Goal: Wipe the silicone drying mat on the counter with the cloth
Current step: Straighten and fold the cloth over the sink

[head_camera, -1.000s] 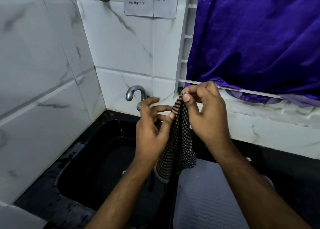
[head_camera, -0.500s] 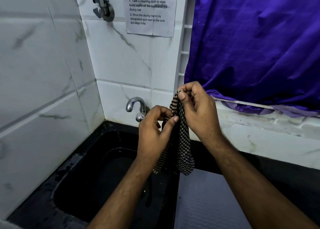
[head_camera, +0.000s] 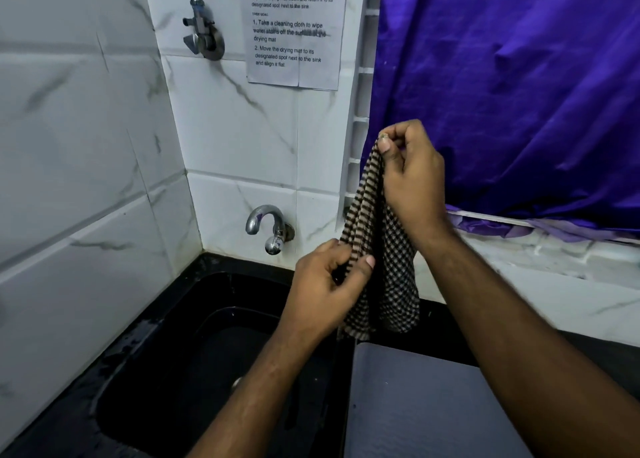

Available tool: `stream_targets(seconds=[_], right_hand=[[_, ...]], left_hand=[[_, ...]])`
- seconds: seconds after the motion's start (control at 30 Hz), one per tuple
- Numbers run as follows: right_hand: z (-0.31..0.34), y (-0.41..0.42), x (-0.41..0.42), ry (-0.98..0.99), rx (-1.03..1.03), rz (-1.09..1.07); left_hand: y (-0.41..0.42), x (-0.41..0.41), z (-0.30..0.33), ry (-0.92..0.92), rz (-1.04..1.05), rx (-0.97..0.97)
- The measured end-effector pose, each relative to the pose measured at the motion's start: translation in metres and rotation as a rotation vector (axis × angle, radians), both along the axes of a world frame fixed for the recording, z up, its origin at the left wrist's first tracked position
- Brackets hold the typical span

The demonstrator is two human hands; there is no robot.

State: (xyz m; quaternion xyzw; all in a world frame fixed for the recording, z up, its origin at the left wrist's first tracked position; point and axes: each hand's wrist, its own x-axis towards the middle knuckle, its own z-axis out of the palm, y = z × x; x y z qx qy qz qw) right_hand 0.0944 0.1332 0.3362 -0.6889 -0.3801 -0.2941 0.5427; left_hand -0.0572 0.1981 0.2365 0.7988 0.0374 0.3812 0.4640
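Both hands hold the checked cloth (head_camera: 377,249) mid-frame: right hand (head_camera: 412,177) pinches the top, left hand (head_camera: 325,284) grips lower. Preparing stage, I'd say; next, lowering it onto the grey mat (head_camera: 426,405), bottom right.

The one head-worn camera is looking forward and down, sitting close over the sink (head_camera: 166,371), facing the far tiled wall (head_camera: 235,128) and curtain (head_camera: 519,93).

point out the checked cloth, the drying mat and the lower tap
checked cloth (head_camera: 394,267), head view, on the hanging middle of the fabric
drying mat (head_camera: 426,405), head view, on its bare grey top
lower tap (head_camera: 263,216), head view, on the curved spout
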Motion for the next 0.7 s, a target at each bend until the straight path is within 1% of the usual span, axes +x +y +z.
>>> stream_targets(seconds=[0.07, 0.27, 0.37, 0.5, 0.7], right_hand=[[0.000, 0.002, 0.017, 0.046, -0.026, -0.039], [-0.002, 0.002, 0.041, 0.147, 0.044, -0.103], [-0.006, -0.001, 0.048, 0.200, 0.066, -0.133], [-0.012, -0.007, 0.058, 0.298, 0.101, -0.136], [-0.034, -0.012, 0.052, 0.344, 0.067, -0.144]], left_hand=[[-0.001, -0.003, 0.007, 0.017, 0.054, 0.037], [0.002, -0.013, 0.009, 0.211, 0.124, 0.237], [0.004, -0.019, 0.009, 0.191, 0.195, 0.235], [0.012, -0.029, 0.010, 0.177, 0.307, 0.164], [0.035, -0.042, 0.010, 0.124, 0.487, 0.085]])
